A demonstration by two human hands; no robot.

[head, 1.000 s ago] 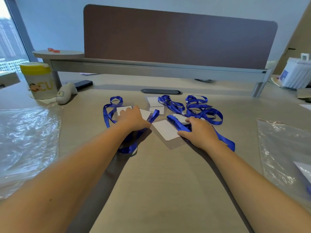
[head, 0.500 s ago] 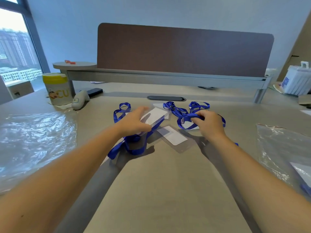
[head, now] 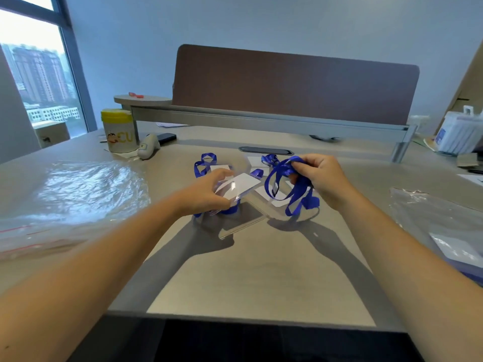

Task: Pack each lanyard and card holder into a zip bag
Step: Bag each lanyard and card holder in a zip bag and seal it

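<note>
Left hand (head: pixel 209 194) pinches a clear card holder (head: pixel 239 185) with white insert, lifted just above the counter (head: pixel 248 270). Right hand (head: pixel 322 178) grips a bunched blue lanyard (head: pixel 285 184), loops hanging. Zip bags (head: pixel 78 194) lie flat at far left; another (head: pixel 444 231) at right.

Just the one cam, head-mounted, wide-angle, looking forward and down over both forearms across the desk (head: pixel 251 278). Left hand (head: pixel 206 194) and right hand (head: pixel 322 178) sit mid-frame, fairly close. Beyond them, the divider panel (head: pixel 295 87); window (head: pixel 34 82) far left.
</note>
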